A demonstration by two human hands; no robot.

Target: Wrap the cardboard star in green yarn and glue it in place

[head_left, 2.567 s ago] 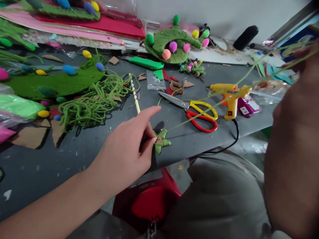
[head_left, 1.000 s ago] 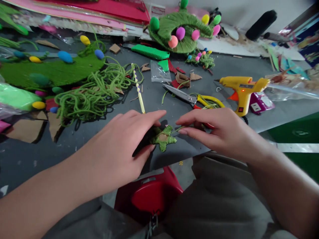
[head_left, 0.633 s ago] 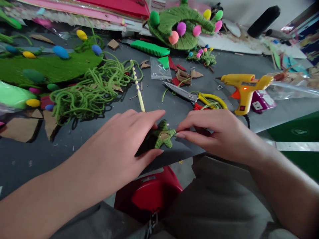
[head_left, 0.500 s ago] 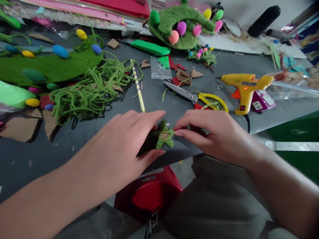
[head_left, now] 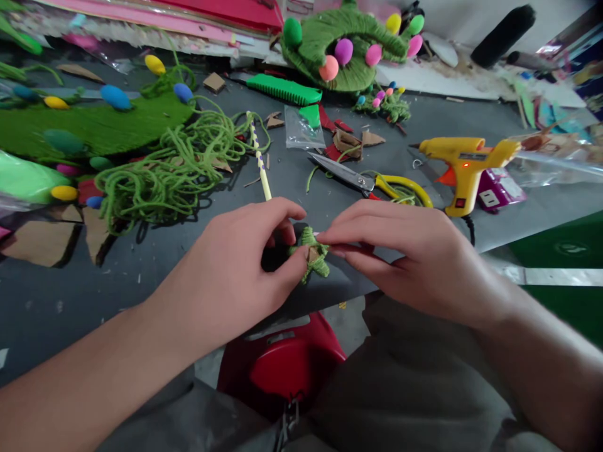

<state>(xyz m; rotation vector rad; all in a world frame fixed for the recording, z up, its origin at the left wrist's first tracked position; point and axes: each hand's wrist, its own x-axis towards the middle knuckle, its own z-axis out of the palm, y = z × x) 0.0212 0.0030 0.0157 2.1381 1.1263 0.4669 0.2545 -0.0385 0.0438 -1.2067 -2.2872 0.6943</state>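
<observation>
Between my hands, over the table's near edge, is a small cardboard star (head_left: 318, 266) wound with green yarn, with a bare brown patch at its middle. My left hand (head_left: 240, 263) grips it from the left, thumb pressed near the bare patch and fingers curled behind. From the other side my right hand (head_left: 405, 251) pinches the star's right arm between thumb and fingertips. Just beyond the left hand lies a pale patterned stick (head_left: 260, 164). Scissors with yellow handles (head_left: 367, 181) rest beyond the right hand.
Loose green yarn (head_left: 174, 166) lies tangled at the left, near cardboard scraps (head_left: 42, 242). A yellow glue gun (head_left: 466, 163) with a lit red light stands at the right. Behind are a green cutter (head_left: 282, 89) and a green yarn-wrapped piece with coloured balls (head_left: 313, 47).
My left thumb has come up from below onto the star, and the left fingers have curled in. The right fingertips have shifted slightly left over the star's arm.
</observation>
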